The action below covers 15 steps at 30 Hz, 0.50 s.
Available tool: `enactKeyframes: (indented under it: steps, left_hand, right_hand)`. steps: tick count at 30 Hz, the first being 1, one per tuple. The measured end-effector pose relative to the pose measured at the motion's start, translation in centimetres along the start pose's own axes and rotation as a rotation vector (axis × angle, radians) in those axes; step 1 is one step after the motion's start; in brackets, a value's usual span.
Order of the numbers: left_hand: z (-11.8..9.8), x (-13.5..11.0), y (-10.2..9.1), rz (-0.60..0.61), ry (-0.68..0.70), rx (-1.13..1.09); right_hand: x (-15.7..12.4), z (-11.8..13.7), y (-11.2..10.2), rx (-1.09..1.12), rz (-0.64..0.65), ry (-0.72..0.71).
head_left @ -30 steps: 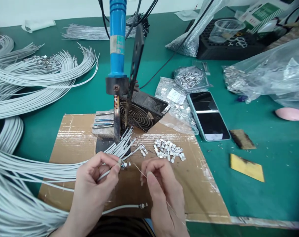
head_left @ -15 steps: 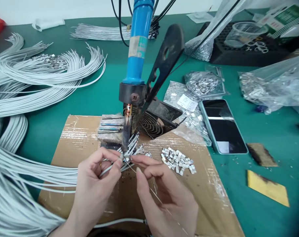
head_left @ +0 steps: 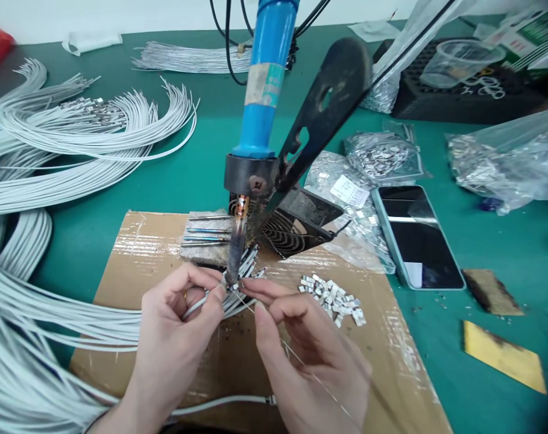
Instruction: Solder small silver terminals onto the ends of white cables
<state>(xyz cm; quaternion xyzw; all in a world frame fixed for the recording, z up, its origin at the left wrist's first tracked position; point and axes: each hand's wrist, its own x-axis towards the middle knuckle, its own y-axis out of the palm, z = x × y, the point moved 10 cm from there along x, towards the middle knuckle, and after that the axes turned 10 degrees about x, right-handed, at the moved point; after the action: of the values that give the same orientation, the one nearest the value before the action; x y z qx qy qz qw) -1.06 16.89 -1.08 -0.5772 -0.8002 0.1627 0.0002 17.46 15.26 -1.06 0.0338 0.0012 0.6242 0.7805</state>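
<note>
My left hand (head_left: 178, 328) is closed in a pinch on a white cable (head_left: 196, 305) near its end, close under the tip of the soldering iron (head_left: 236, 256). The iron hangs tip-down in a black metal holder and has a blue handle. My right hand (head_left: 312, 355) pinches a thin solder wire (head_left: 322, 384), which runs back across the palm and up toward the iron's tip. Its index finger reaches close to the small metal piece at the cable end; fingers and tip partly hide the contact. Finished-looking cable ends (head_left: 245, 265) lie behind the tip.
Loose metal terminals (head_left: 332, 296) lie on the cardboard (head_left: 386, 355). White cable bundles (head_left: 66, 319) fill the left side. A small fan (head_left: 292, 226) stands behind the iron. On the right are a phone (head_left: 418, 238), terminal bags (head_left: 382, 154) and a yellow sponge (head_left: 504, 355).
The view has shifted slightly, so the iron and right-side things sit farther right. Both hands keep their pinches; my right hand appears slightly farther right and lower.
</note>
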Motion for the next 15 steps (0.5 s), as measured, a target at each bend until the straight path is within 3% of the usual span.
enactKeyframes:
  steps: [15]
  left_hand:
    - [0.12, 0.15, -0.06, 0.003, -0.026, -0.038]
  right_hand:
    - [0.11, 0.62, 0.26, 0.027, 0.004, -0.012]
